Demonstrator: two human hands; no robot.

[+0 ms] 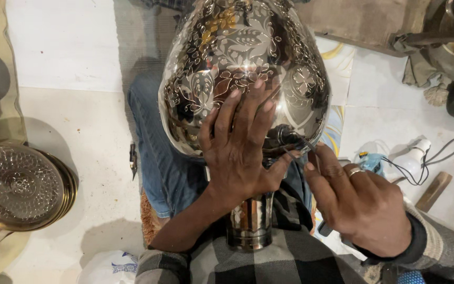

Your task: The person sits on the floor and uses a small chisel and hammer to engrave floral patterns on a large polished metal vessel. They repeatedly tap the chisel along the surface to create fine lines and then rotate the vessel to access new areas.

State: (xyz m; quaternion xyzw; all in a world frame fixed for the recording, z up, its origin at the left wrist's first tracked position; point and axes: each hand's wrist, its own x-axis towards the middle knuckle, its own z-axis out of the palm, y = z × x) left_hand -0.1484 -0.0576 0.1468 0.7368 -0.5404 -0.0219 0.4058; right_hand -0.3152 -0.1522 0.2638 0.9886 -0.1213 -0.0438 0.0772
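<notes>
Item: engraved silver vase (243, 63), resting on the lap at centre frame, neck toward 6 o'clock.

Left hand (240, 152): fingers spread, pressed flat on the belly.

Right hand (361, 202): grip pinching a graver (296, 143) at 4 o'clock.

Step, judged: engraving. Next stroke needs steady bracing and slight rotation.

Embossed brass plates (19, 186) at 9 o'clock.

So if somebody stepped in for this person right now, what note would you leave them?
Left hand: spread flat on the engraved metal vase, steadying it in the lap.
Right hand: pinch grip on a thin engraving tool, tip at the vase's lower belly.
Done: floral engraving covers most of the visible body.
Left: cannot tell how much; the area under the hands is hidden.
Nearby: patterned metal dishes on the floor, left.
</notes>
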